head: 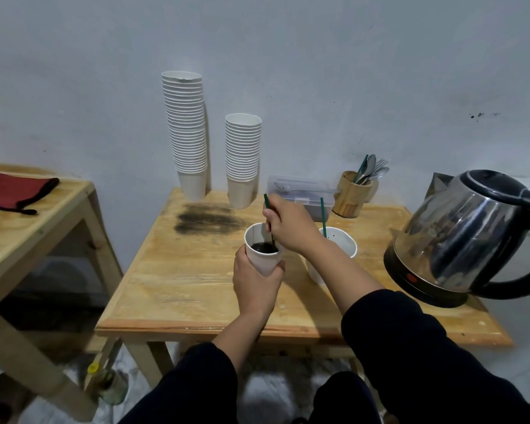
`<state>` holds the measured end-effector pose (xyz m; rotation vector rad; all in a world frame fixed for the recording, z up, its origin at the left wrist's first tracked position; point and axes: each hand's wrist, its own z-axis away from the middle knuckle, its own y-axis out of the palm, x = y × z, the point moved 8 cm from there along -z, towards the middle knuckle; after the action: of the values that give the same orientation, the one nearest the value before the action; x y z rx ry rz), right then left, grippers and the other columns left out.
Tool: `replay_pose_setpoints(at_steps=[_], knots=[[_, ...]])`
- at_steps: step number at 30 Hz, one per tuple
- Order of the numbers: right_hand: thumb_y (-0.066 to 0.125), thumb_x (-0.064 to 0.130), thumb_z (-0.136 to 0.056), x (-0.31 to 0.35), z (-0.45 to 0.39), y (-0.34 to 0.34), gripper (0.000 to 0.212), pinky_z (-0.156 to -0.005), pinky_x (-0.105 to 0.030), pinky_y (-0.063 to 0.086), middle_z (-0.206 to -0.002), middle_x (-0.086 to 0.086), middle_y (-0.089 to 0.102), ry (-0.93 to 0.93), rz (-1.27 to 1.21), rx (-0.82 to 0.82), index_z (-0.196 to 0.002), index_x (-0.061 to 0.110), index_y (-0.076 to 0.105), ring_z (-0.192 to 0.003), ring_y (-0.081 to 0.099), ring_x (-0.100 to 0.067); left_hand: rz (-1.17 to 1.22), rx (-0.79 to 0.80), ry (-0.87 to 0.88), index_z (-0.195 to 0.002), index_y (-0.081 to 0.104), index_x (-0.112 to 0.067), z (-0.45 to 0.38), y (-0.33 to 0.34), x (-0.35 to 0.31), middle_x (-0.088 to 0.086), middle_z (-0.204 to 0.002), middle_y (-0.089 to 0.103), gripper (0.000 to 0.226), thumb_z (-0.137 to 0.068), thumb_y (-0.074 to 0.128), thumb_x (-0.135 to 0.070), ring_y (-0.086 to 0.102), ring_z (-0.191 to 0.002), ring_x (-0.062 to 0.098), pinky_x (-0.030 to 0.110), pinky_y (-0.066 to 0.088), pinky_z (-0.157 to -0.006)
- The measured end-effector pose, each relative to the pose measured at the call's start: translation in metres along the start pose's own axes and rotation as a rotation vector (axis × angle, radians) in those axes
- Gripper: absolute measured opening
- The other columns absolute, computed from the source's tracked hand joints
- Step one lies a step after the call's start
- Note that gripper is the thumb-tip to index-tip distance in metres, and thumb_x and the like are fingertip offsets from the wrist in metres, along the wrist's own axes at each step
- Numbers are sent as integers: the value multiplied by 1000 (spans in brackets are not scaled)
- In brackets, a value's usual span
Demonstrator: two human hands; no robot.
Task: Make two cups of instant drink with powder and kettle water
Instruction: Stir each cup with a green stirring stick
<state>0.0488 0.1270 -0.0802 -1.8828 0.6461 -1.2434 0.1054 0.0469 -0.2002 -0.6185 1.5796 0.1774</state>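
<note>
Centrally, a wooden table (178, 289) is seen, with a steel kettle (459, 240) stood on its right side. Near the middle, a paper cup (265, 258) of dark liquid is wrapped by the left hand (254, 283). A green stirrer (268, 218), dipped into that cup, is pinched by the right hand (291, 224). A second cup (343, 243) with its own stirrer is partly hidden behind the right forearm.

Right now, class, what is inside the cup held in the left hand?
Dark liquid and a green stirrer sit inside the cup; the right hand holds the stirrer. The cup's bottom is hidden.
</note>
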Motion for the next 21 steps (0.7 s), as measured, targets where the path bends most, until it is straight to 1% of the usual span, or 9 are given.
replay_pose_setpoints(at_steps=[3,5,7,9,12,14,18,19,21], knots=[[42,17,-96,3,-1,-1,8,-73,-39,50,-89,-14,68,-4,-13,-34,-90,14,46,-80,62,-30,3,1,-3,-129,43,-21,1,0,0,-2,-119,56,75,-66,80,-34,54,-107,18,40,52,-89],[42,14,-96,6,2,2,10,-75,-37,54,-84,-9,69,23,-205,-7,-88,11,49,-75,68,-25,9,5,-4,-129,43,-22,1,0,0,-2,-120,56,75,-66,81,-34,54,-108,19,40,52,-90],[42,10,-96,6,4,5,12,-67,-28,56,-75,-7,69,40,-335,43,-88,8,50,-64,68,-22,11,11,-3,-130,42,-21,0,0,0,-2,-121,56,76,-67,81,-34,54,-109,19,41,51,-91],[43,11,-96,5,4,5,12,-61,-27,54,-73,-10,68,35,-264,62,-87,6,50,-61,65,-24,8,9,-3,-131,42,-21,0,0,0,-1,-121,55,76,-67,81,-34,54,-109,18,41,51,-92],[44,16,-96,-1,0,-2,10,-67,-36,48,-85,-12,66,15,7,-9,-93,8,50,-78,59,-30,3,3,-3,-131,42,-20,1,0,0,-1,-121,55,76,-67,81,-34,54,-108,18,40,51,-90],[44,17,-95,1,0,-3,8,-71,-38,49,-88,-13,68,-9,21,-49,-91,12,49,-82,60,-30,1,1,-2,-131,42,-20,1,0,0,-1,-121,56,76,-66,81,-34,54,-108,19,41,51,-90],[43,10,-96,8,6,4,13,-73,-33,57,-78,-8,69,20,-328,9,-85,10,50,-73,71,-27,7,6,-2,-130,42,-21,1,0,0,-1,-121,56,76,-67,81,-33,54,-108,19,41,51,-91],[43,9,-96,8,8,5,13,-70,-30,58,-77,-8,69,27,-375,34,-87,6,51,-69,71,-26,9,8,-2,-130,42,-21,1,0,0,-2,-121,56,75,-67,82,-33,55,-108,18,40,52,-91],[43,10,-96,8,8,4,14,-65,-29,57,-75,-10,70,24,-330,70,-90,1,51,-63,69,-26,13,6,-3,-130,43,-22,0,0,1,-2,-120,56,75,-66,82,-34,55,-108,18,41,52,-91]])
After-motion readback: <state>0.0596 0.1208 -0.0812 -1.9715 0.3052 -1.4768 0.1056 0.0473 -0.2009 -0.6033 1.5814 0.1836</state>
